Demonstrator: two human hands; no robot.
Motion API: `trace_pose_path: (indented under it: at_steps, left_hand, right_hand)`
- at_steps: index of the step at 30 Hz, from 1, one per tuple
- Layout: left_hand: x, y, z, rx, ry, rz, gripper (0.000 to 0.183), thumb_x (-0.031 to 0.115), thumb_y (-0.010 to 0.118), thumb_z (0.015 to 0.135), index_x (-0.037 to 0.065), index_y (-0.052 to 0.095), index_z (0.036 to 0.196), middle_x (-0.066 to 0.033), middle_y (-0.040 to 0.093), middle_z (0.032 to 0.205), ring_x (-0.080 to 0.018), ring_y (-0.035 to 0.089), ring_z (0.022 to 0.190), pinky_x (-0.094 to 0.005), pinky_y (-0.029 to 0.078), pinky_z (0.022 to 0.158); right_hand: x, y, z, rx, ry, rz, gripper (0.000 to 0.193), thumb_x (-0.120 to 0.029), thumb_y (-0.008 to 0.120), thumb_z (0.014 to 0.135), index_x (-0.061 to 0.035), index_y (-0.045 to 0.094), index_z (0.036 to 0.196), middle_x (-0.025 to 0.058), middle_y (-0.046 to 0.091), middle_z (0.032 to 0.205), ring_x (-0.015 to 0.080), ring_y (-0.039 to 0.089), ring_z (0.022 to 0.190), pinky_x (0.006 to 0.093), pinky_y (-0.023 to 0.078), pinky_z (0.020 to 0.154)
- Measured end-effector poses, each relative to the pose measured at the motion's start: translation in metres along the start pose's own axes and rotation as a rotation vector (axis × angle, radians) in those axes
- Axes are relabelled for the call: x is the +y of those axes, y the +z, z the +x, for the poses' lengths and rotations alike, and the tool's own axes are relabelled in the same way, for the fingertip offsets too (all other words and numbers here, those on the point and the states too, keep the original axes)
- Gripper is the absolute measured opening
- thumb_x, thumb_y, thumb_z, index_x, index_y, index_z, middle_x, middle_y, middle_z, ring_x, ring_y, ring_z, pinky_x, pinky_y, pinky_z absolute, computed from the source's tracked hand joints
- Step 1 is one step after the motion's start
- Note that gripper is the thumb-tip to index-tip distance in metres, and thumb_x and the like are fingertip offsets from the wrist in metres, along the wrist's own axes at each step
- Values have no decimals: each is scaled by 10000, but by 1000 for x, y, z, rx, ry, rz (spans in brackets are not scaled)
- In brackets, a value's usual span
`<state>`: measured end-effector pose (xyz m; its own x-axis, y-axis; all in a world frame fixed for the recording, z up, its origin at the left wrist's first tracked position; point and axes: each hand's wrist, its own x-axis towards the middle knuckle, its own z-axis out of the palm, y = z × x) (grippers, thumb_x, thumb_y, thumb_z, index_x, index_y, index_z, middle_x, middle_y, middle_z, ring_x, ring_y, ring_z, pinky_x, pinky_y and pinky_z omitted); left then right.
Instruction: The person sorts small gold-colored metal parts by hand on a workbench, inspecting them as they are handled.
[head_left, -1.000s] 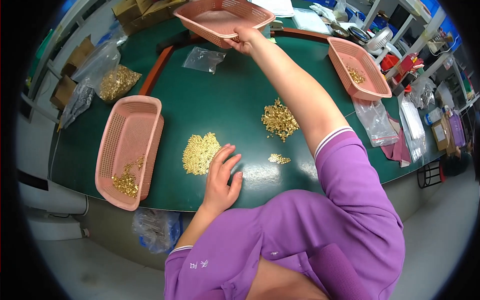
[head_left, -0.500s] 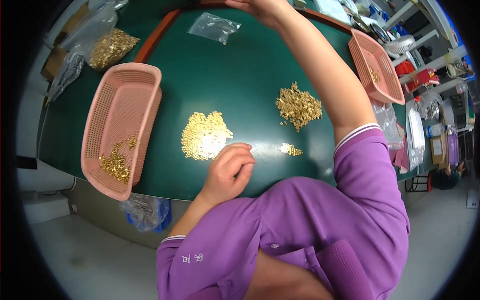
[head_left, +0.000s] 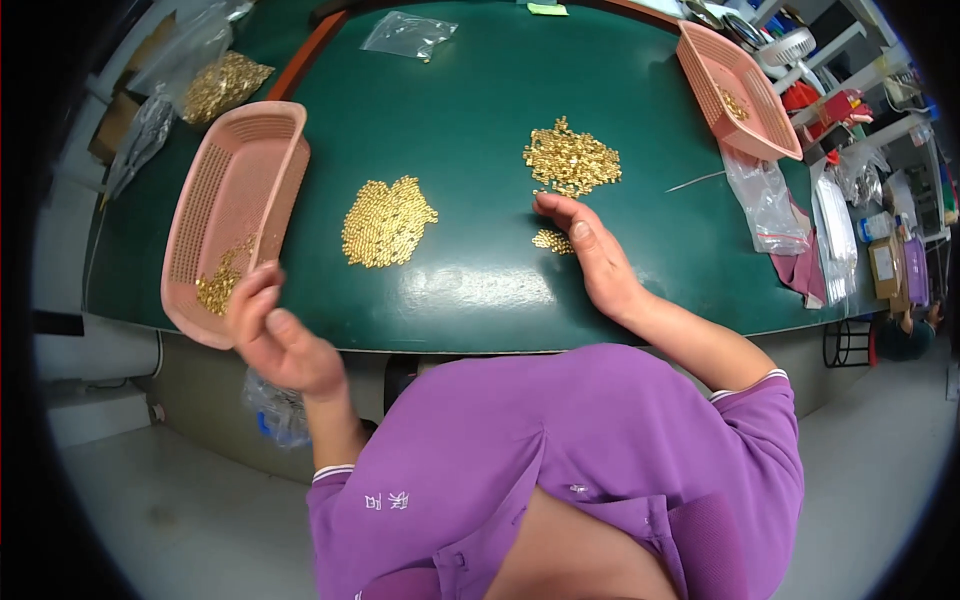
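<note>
My left hand (head_left: 285, 335), slightly blurred, hovers at the near right wall of a pink plastic basket (head_left: 292, 185). Its fingers curl loosely with the thumb apart, and nothing shows in them. Inside that basket lie small gold-coloured metal pieces (head_left: 218, 288). My right hand (head_left: 600, 262) rests edge-down on the green table, fingers stretched out. It curves beside a small cluster of gold pieces (head_left: 551, 240), its fingertips just below a larger, heaped pile of gold pieces (head_left: 572, 158). Between my hands a flat, spread pile of gold pieces (head_left: 388, 222) lies on the table.
A second pink basket (head_left: 740, 105) with a few gold pieces stands at the far right. Near it are a thin metal rod (head_left: 695, 182) and clear plastic bags (head_left: 768, 205). An empty-looking clear bag (head_left: 408, 36) lies far back; a filled bag (head_left: 225, 88) sits far left.
My right hand has come back from the far edge to the small cluster. My left hand has moved left, from beside the flat pile to the left basket. The whole view has shifted slightly.
</note>
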<state>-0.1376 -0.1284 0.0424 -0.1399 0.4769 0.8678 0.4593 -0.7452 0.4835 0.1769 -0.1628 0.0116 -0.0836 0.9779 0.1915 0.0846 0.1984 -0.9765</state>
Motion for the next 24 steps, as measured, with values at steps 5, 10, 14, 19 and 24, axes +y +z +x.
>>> trace_pose_path:
  at_steps: [5, 10, 14, 19, 24]
  left_hand:
    - [-24, -99, 15, 376, -77, 597, 560, 187, 604, 936, -77, 333, 1349, -209, 423, 1370, -289, 439, 1275, -392, 366, 1063]
    - [-80, -144, 5, 556, -848, 210, 858, 353, 680, 898, -100, 194, 1442, -217, 368, 1408, -265, 354, 1330, -377, 315, 1083]
    - [-104, -145, 0, 303, -979, -204, 631, 154, 638, 898, -71, 326, 1397, -163, 510, 1290, -208, 521, 1172, -340, 409, 992]
    - [-96, -123, 17, 326, -911, -247, 528, -20, 529, 839, -82, 392, 1345, -172, 536, 1270, -244, 560, 1152, -343, 452, 976]
    - [-98, -118, 21, 401, -958, -215, 566, -101, 461, 789, -69, 406, 1351, -180, 517, 1315, -281, 550, 1187, -376, 459, 1001]
  right_hand:
    - [0, 40, 23, 48, -117, -299, 400, -294, 401, 1023, -35, 490, 1315, 165, 494, 1308, 307, 457, 1245, 368, 352, 1055]
    - [12, 90, 70, 86, -203, -314, 363, -240, 435, 1004, -21, 496, 1287, 185, 493, 1298, 341, 485, 1210, 389, 395, 1022]
    - [18, 122, 97, 82, -226, -293, 365, -246, 441, 1000, -10, 501, 1272, 196, 492, 1295, 353, 485, 1205, 397, 398, 1022]
    - [21, 130, 117, 114, -200, -215, 396, -299, 399, 1024, -10, 511, 1270, 205, 493, 1293, 335, 485, 1212, 375, 374, 1045]
    - [33, 107, 147, 115, -118, 29, 506, -380, 329, 1043, 17, 512, 1298, 189, 567, 1270, 291, 527, 1214, 376, 382, 1058]
